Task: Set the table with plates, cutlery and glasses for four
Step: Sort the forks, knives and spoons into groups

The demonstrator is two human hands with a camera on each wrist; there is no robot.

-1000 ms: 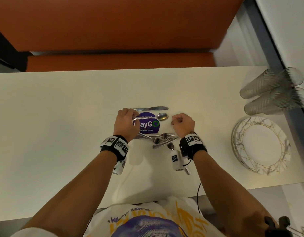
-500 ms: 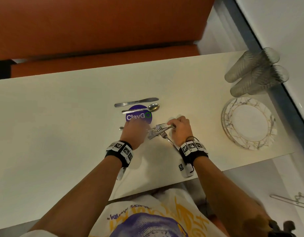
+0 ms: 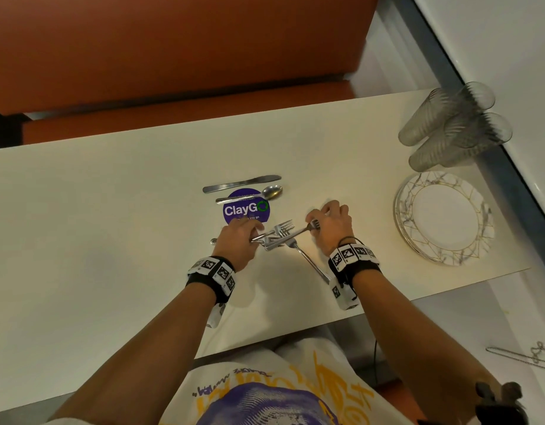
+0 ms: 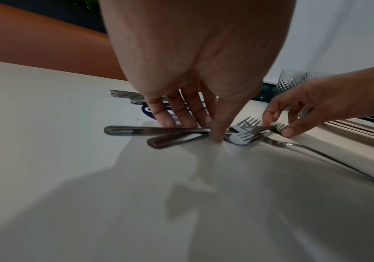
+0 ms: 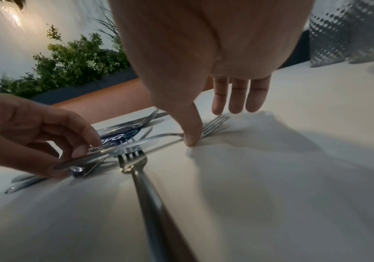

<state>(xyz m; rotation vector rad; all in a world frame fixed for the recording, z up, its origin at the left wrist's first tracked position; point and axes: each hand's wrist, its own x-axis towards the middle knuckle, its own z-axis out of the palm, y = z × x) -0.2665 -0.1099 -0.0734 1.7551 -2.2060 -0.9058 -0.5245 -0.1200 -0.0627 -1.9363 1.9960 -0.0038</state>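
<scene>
Several forks (image 3: 278, 233) lie crossed in a pile on the white table (image 3: 111, 210). My left hand (image 3: 255, 237) pinches the fork handles (image 4: 159, 131) at the pile's left side, thumb tip down on the table. My right hand (image 3: 312, 223) pinches the neck of one fork (image 5: 213, 122) between thumb and forefinger, its other fingers straight. Another fork (image 3: 308, 260) lies with its handle pointing at my right wrist. A knife (image 3: 242, 183) and a spoon (image 3: 252, 194) lie side by side beyond the pile.
A purple round sticker (image 3: 246, 210) is on the table under the spoon. A stack of patterned plates (image 3: 443, 217) sits at the right, with several glasses (image 3: 452, 127) lying behind it near the wall. An orange bench (image 3: 173, 111) runs along the far edge.
Both hands have come back from the spoon and sticker to the fork pile. The left now holds handles; the right has taken one fork by the neck.
</scene>
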